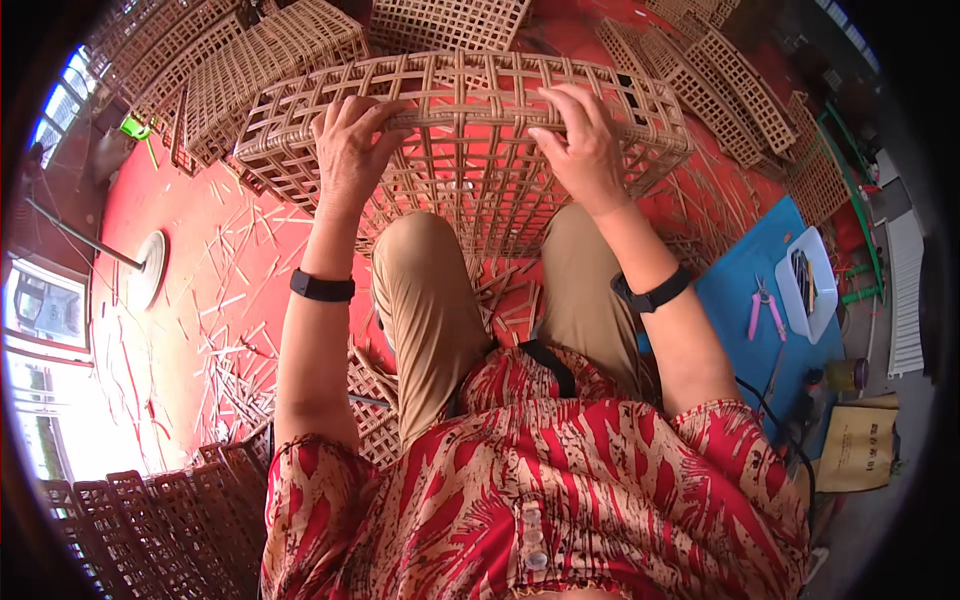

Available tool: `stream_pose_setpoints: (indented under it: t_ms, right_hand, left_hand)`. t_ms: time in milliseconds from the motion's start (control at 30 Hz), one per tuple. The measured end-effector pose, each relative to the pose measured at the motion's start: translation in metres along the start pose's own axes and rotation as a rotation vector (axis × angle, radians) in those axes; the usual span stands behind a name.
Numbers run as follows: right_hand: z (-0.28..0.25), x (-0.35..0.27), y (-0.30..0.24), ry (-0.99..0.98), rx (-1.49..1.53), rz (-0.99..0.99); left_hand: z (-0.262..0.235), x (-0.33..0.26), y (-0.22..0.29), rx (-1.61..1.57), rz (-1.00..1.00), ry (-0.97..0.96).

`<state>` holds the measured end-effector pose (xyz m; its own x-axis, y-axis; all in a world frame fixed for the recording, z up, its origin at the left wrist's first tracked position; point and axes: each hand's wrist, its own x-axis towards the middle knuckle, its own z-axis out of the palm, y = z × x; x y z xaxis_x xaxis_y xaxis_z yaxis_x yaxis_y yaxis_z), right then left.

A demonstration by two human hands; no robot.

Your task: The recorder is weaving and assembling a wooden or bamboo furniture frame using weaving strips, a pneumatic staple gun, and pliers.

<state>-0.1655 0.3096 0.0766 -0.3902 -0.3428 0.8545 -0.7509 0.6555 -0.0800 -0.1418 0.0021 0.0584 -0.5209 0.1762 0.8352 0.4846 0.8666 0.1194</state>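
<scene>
A large woven basket (468,116) of brown strips with an open lattice stands in front of my knees. My left hand (352,140) is closed over its near upper edge, fingers on top and thumb along the edge. Farther right, my right hand (583,148) grips the same edge between its bent fingers and thumb. Both forearms reach forward over my legs, with a black band on each. The basket's far underside is hidden behind its near lattice.
More woven baskets (275,70) stand at the far left, others (715,90) at the far right. Cut strips (240,290) litter the red floor. Pink-handled pliers (766,310) and a white tray of tools (808,285) lie on a blue surface (728,270) at right.
</scene>
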Motion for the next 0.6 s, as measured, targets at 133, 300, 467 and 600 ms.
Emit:
stream_pose_setpoints:
  t_ms: [133,300,467,600]
  right_hand:
    - [-0.03,-0.012,0.029,0.142,-0.098,0.079]
    - [-0.092,-0.037,0.102,0.358,-0.224,0.499]
    - [-0.116,-0.062,0.155,0.29,0.436,1.237]
    - [-0.09,-0.065,0.162,0.286,0.828,1.293]
  left_hand:
    - [-0.003,0.001,0.001,-0.041,-0.056,-0.05]
    - [-0.029,-0.002,-0.011,-0.255,-0.201,0.005]
    - [-0.049,-0.015,-0.08,0.131,-0.486,0.365]
    - [-0.051,-0.035,-0.128,0.145,-0.745,0.201]
